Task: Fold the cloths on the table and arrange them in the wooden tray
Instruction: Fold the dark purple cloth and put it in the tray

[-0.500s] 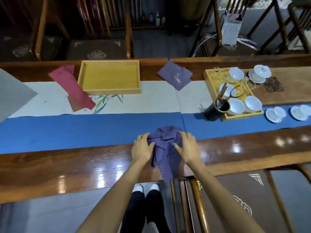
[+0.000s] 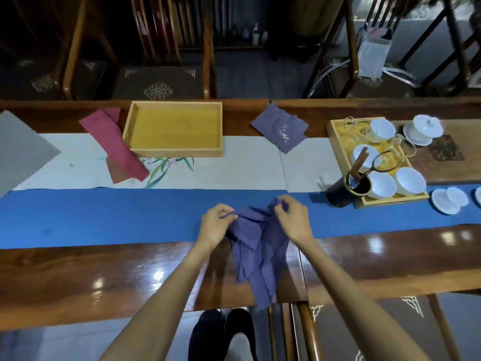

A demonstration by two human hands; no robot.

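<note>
A crumpled purple cloth [image 2: 257, 254] hangs between my two hands over the table's near edge, its lower end past the edge. My left hand [image 2: 214, 225] pinches its upper left corner and my right hand [image 2: 291, 217] pinches the upper right corner. The wooden tray [image 2: 174, 152] lies at the back centre-left with nothing in it. A red cloth [image 2: 114, 142] lies partly folded to the tray's left, touching its corner. A second purple cloth [image 2: 281, 127] lies flat to the tray's right. A grey cloth [image 2: 20, 147] shows at the far left edge.
A blue runner [image 2: 104, 217] and a white painted runner [image 2: 247, 165] cover the table. At the right stand a tea tray [image 2: 338, 142] with white cups, a dark utensil holder [image 2: 348, 190], a lidded cup [image 2: 424, 126] and small saucers [image 2: 449, 200]. Chairs line both sides.
Both hands have gone from pressing the purple cloth on the table to pinching its top corners and lifting it, so the cloth now hangs longer.
</note>
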